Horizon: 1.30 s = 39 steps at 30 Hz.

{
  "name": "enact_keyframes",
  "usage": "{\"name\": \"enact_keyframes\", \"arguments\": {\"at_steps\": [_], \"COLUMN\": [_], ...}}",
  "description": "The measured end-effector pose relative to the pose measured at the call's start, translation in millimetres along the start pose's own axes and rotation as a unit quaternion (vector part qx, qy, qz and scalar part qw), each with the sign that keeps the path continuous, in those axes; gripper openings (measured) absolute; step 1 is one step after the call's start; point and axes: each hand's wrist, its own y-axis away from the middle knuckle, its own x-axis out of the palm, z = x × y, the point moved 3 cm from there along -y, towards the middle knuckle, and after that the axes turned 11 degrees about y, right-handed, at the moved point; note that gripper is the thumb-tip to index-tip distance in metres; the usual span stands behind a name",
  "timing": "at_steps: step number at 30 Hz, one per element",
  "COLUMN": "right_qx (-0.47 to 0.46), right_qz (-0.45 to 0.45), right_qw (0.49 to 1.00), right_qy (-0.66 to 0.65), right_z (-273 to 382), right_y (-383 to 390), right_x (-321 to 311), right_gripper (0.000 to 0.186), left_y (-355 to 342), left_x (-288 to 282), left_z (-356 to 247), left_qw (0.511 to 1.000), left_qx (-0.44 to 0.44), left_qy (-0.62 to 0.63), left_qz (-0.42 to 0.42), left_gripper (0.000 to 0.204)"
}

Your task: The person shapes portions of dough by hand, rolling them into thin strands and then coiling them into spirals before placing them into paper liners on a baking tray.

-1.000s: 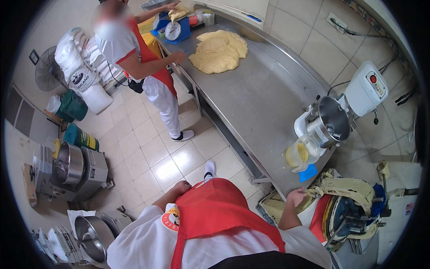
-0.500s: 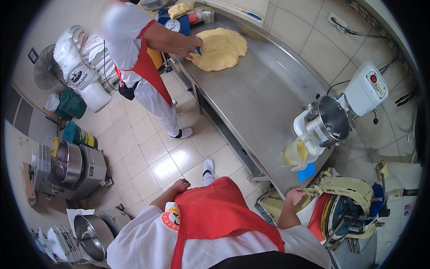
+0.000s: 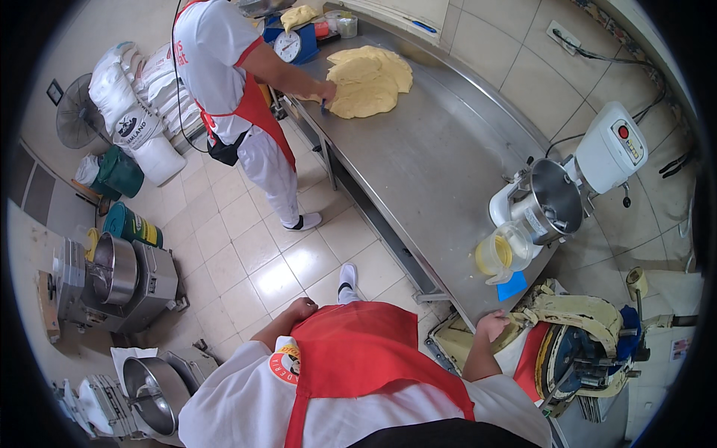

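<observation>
Beside the tabletop (image 3: 426,172), the right hand (image 3: 493,326) is best rested lightly; whether its grip, or that of the left hand (image 3: 303,308), is spread cannot be told.

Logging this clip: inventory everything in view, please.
long steel table: 1, grey, centre
flat dough slab: 1, yellow, on table
boxy dial scale: at least 1, blue, near dough
tabletop bowl mixer: 1, white, on table
clear plastic jug: 1, colourless, beside mixer
flat sheet: 1, blue, beside jug
metal floor mixers: 2, grey, left
stuffed sacks: several, white, upper left
round fan: 1, grey, left
plastic tubs: several, green, left
bulky metal machine: 1, cream, lower right
co-worker: 1, white and red, beside dough
left hand: 1, bare, lower centre
right hand: 1, bare, table corner
</observation>
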Motion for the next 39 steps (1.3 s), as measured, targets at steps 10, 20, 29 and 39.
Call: {"name": "enact_keyframes", "arguments": {"at_steps": [10, 20, 29, 39], "right_qx": [-0.011, 0.001, 0.0, -0.006], "right_qz": [-0.022, 0.005, 0.005, -0.034], "right_qw": [1.0, 1.0, 1.0, 0.999], "right_qy": [-0.009, -0.002, 0.003, -0.001], "right_z": [-5, -1, 0, -2], "right_y": [-3, -3, -2, -2], "right_x": [4, 1, 2, 6], "right_gripper": [0.053, 0.052, 0.051, 0.052], "left_y": [2, -1, 2, 1], "left_x": [-1, -2, -3, -3], "left_z": [-6, -7, -5, 3], "left_qw": [1.0, 1.0, 1.0, 1.0], "left_qx": [0.005, 0.017, 0.023, 0.02], "left_qy": [-0.007, -0.002, -0.001, -0.009], "left_qz": [0.009, 0.01, 0.007, 0.011], "left_gripper": [0.052, 0.051, 0.051, 0.052]}}
